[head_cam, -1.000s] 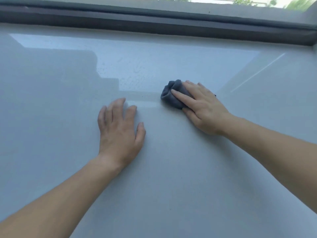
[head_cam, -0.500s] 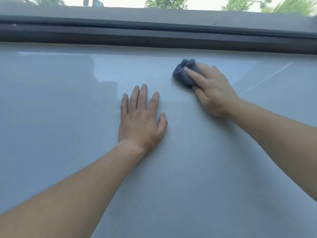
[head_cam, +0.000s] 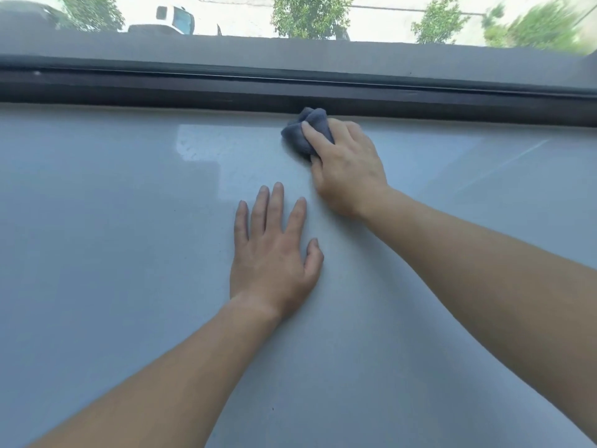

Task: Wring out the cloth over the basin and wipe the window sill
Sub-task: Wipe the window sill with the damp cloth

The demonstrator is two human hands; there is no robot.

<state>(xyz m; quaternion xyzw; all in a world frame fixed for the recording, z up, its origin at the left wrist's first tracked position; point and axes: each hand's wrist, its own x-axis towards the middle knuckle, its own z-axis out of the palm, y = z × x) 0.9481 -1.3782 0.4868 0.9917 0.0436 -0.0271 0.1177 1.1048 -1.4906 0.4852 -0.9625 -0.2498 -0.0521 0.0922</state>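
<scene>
Head view, looking down along both bare forearms onto the window sill: a wide, glossy, pale grey slab.

My right hand is at the far edge of the sill. It grips the cloth, a small dark grey-blue wad. The forefinger lies across the top of it and the thumb is tucked in at the near side; the other fingers are bent over it behind. The cloth sits on the sill, and its far bulge is right up against the dark window frame. Whether it actually touches the frame I cannot tell from this angle.

My left hand is open, palm down and flat on the sill, fingers straight and a little spread, thumb angled in to the right. It holds nothing. It lies nearer to me than the right hand and slightly to its left; the fingertips stop just short of the right wrist.

A bright patch of reflection lies on the sill left of the cloth, with faint speckling in it. A thin pale line crosses the sill at the right.

Through the glass above the frame: green trees and a white vehicle, the far right corner blurred.
</scene>
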